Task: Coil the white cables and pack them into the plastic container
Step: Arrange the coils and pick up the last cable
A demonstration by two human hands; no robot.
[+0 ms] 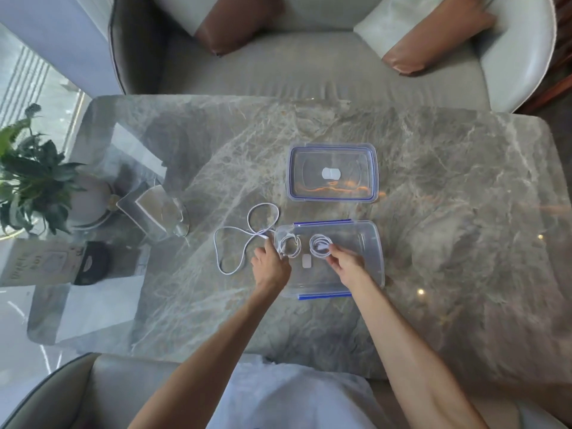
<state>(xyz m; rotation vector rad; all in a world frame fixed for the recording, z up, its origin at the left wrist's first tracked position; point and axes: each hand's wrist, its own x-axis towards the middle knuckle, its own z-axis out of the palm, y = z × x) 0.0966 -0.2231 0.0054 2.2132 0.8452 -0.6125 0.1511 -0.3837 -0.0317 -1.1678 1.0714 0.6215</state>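
Note:
A clear plastic container [365, 243] with blue clips stands open on the marble table. Inside it lie two coiled white cables: one coil [290, 244] at the left end, another coil [320, 245] near the middle. My right hand [346, 264] reaches into the container and pinches the middle coil. My left hand [270, 264] rests at the container's left wall, fingers touching the left coil; whether it grips is unclear. A loose white cable [244, 236] sprawls in loops on the table just left of the container.
The container's lid [332, 171] lies behind it. A small white label [306, 261] shows in the container's base. A glass holder [154, 212], a potted plant [34, 178] and a dark object [93, 263] stand at the left. Chairs [309, 57] face the table's far edge.

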